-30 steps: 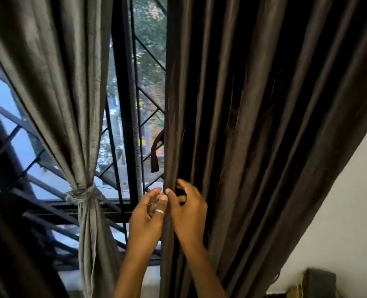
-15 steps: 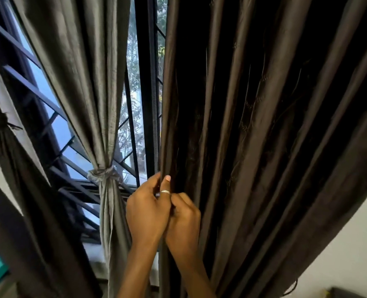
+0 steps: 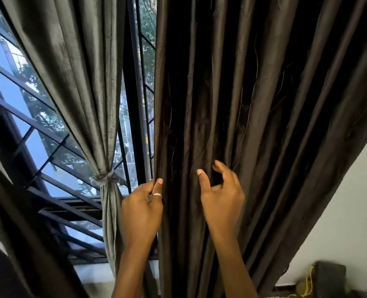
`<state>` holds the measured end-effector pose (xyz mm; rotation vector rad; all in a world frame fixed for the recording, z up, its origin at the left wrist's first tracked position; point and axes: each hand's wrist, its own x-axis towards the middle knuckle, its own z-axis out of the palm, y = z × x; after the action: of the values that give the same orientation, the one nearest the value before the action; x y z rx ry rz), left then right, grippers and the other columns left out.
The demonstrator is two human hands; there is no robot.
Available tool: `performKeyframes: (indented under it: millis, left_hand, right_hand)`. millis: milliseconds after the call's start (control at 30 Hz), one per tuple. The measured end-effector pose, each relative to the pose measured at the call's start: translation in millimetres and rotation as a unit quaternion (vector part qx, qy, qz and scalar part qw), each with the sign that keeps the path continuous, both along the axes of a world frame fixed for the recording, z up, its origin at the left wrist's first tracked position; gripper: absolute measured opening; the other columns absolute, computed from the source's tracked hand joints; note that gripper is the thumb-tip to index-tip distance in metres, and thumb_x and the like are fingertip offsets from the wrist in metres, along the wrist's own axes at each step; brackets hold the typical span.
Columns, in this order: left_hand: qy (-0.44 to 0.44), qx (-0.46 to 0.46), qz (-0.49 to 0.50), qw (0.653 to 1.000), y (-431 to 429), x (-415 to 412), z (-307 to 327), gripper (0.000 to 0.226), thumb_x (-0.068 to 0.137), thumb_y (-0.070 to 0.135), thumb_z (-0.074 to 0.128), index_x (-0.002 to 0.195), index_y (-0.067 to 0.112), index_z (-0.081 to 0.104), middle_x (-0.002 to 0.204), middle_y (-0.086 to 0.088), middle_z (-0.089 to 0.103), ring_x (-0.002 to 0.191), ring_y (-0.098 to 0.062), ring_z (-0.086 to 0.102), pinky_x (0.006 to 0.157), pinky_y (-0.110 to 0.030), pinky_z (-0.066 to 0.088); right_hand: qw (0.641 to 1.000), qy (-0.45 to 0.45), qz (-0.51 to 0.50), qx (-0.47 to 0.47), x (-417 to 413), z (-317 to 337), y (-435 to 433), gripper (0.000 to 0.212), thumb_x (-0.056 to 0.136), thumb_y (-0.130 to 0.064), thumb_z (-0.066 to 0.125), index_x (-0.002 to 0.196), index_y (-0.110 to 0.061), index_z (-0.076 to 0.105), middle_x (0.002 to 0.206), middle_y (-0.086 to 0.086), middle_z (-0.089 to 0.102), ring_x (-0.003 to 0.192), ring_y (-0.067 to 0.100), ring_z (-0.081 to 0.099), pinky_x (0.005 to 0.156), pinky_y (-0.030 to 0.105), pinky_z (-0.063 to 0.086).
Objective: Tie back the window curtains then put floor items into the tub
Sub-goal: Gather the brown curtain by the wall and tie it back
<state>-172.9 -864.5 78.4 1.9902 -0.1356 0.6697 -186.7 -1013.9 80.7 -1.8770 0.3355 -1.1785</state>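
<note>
A dark brown curtain (image 3: 253, 104) hangs loose in long folds over the right half of the window. My left hand (image 3: 142, 208), a ring on one finger, pinches the curtain's left edge. My right hand (image 3: 220, 196) is further right, its fingers and thumb spread and curved against the folds, gripping nothing that I can see. A grey curtain (image 3: 75, 78) on the left is gathered and tied with a knot (image 3: 102, 179). No tub or floor items are in view.
The window (image 3: 17, 100) with its dark metal grille shows between the curtains. Another dark curtain (image 3: 12, 244) hangs at the far left. A white wall (image 3: 350, 211) is at the right, with a dark box (image 3: 329, 276) and yellow cord at the bottom right.
My hands were pressed together at the brown curtain's left edge. My right hand has moved right across the folds and opened, while my left hand stays on the edge.
</note>
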Motion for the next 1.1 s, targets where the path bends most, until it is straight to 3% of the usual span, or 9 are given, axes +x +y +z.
performKeyframes:
  millis: [100,233,367,500,700,833,933,1033,1100]
  left_hand:
    - [-0.003,-0.007,-0.024,1.000,14,6,2,0.030,0.099,0.036,0.057,0.076,0.020,0.070,0.044,0.011,0.043,0.044,-0.008,0.045,0.045,-0.017,0.030]
    - [0.005,-0.026,-0.001,1.000,39,17,4,0.031,0.099,0.035,0.058,0.080,0.015,0.071,0.046,0.010,0.041,0.047,-0.008,0.045,0.049,-0.027,0.034]
    - [0.016,-0.013,-0.001,1.000,65,23,10,0.030,0.098,0.036,0.059,0.069,0.030,0.063,0.058,0.011,0.056,0.062,-0.015,0.059,0.058,-0.028,0.039]
    - [0.012,0.029,-0.005,0.999,62,20,15,0.044,0.099,0.033,0.057,0.057,0.033,0.045,0.056,0.015,0.049,0.057,0.000,0.051,0.053,-0.020,0.030]
    - [-0.010,0.039,-0.017,0.999,51,23,-1,0.030,0.098,0.038,0.055,0.088,0.017,0.073,0.098,0.005,0.061,0.086,-0.014,0.058,0.071,-0.027,0.040]
    - [0.015,0.041,-0.073,0.996,23,9,-1,0.028,0.097,0.046,0.052,0.078,0.031,0.066,0.093,0.012,0.053,0.081,-0.010,0.056,0.064,-0.023,0.039]
    - [0.015,0.023,-0.122,0.992,7,5,-1,0.031,0.098,0.041,0.055,0.068,0.037,0.057,0.087,0.012,0.054,0.078,-0.004,0.057,0.065,-0.027,0.044]
    - [0.040,-0.016,-0.179,0.983,-3,1,-1,0.028,0.098,0.037,0.056,0.074,0.029,0.067,0.084,0.011,0.061,0.079,-0.002,0.061,0.069,-0.026,0.050]
    - [0.036,-0.032,-0.207,0.977,-4,0,-2,0.026,0.100,0.032,0.056,0.078,0.028,0.070,0.082,0.011,0.063,0.079,-0.004,0.063,0.068,-0.022,0.049]
  right_hand:
    - [1.000,0.030,-0.009,-0.005,8,1,-6,0.034,0.090,-0.037,0.072,0.120,-0.020,0.070,0.098,-0.007,0.074,0.057,0.006,0.066,0.067,0.017,0.053]
    - [0.998,0.019,-0.058,0.007,8,0,-50,0.023,0.089,-0.041,0.069,0.098,-0.021,0.074,0.083,0.002,0.076,0.065,0.027,0.073,0.069,0.044,0.059]
    - [0.997,0.036,-0.062,-0.016,-9,6,-84,0.015,0.089,-0.032,0.074,0.079,-0.022,0.068,0.066,0.003,0.070,0.053,0.017,0.067,0.064,0.035,0.055]
    - [0.997,0.035,-0.059,-0.035,-16,5,-83,0.016,0.092,-0.031,0.072,0.080,-0.020,0.068,0.063,0.000,0.066,0.057,0.020,0.066,0.065,0.041,0.056]
    - [0.999,-0.012,-0.045,-0.012,-30,-8,-41,0.006,0.090,-0.028,0.074,0.091,-0.023,0.072,0.083,-0.007,0.069,0.061,0.016,0.067,0.062,0.046,0.057]
    - [0.999,-0.021,-0.017,-0.016,-32,-20,0,0.013,0.088,-0.017,0.076,0.100,-0.018,0.077,0.097,-0.017,0.066,0.066,0.009,0.067,0.060,0.039,0.060]
    - [0.999,-0.020,0.022,-0.029,-29,-27,24,0.016,0.088,-0.012,0.075,0.103,-0.018,0.077,0.096,-0.019,0.066,0.065,0.003,0.065,0.061,0.024,0.057]
    - [0.997,-0.021,0.062,-0.039,-29,-26,40,0.016,0.088,-0.006,0.074,0.102,-0.014,0.078,0.090,-0.013,0.068,0.068,-0.004,0.064,0.063,0.005,0.045]
    - [0.994,-0.012,0.100,-0.032,-29,-26,45,0.018,0.091,-0.005,0.071,0.104,-0.015,0.078,0.090,-0.015,0.067,0.076,-0.004,0.066,0.067,0.004,0.046]
